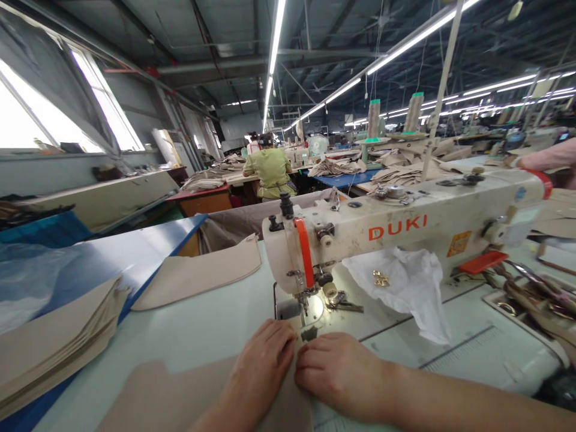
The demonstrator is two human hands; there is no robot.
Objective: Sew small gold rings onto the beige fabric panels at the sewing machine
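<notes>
While the panel's [180, 390] far end is lying just before the needle area of the machine [333, 240], the work on it is appearing partway along: the piece is sitting in position, but the hands are hiding most of that end, so no finished stitching is showing. Another piece [202, 270] is lying flat farther up the desk [216, 327], and a stack [58, 348] is resting at the left; whether these are sewn or unsewn is not showing.

The panel is spreading over the near desk, running beneath the left hand [265, 354] and forearm and reaching the narrow gap between the hands. The right hand [337, 372] is resting at its right edge. Both are bending their fingers, close together; whether they are pinching the panel or only pressing it, I cannot tell.
</notes>
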